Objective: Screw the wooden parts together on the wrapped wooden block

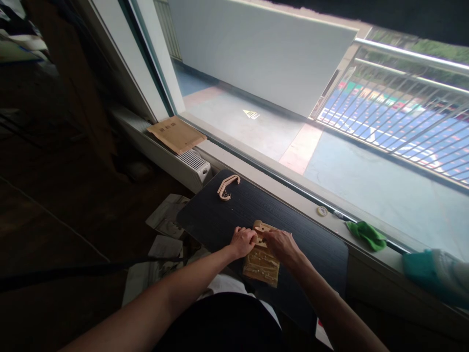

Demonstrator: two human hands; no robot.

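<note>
A pale wooden piece (pixel 266 227) with small holes lies between my two hands on a dark tabletop (pixel 293 220). My left hand (pixel 242 242) is closed, its fingers curled on the left end of the piece. From the right, my right hand (pixel 282 245) comes down on the same piece with closed fingers; whether they pinch anything smaller is hidden. Just below the hands, a flat brown block wrapped in shiny tape (pixel 261 268) rests at the near edge. A curved pale wooden frame (pixel 221 188) lies apart near the far left corner of the tabletop.
A window sill runs behind the table, holding a tape roll (pixel 322 211), a green cloth (pixel 367 235) and a teal container (pixel 421 271). On the radiator (pixel 198 164) lies a brown envelope (pixel 178 134). Papers or boxes (pixel 168 215) are at the left below.
</note>
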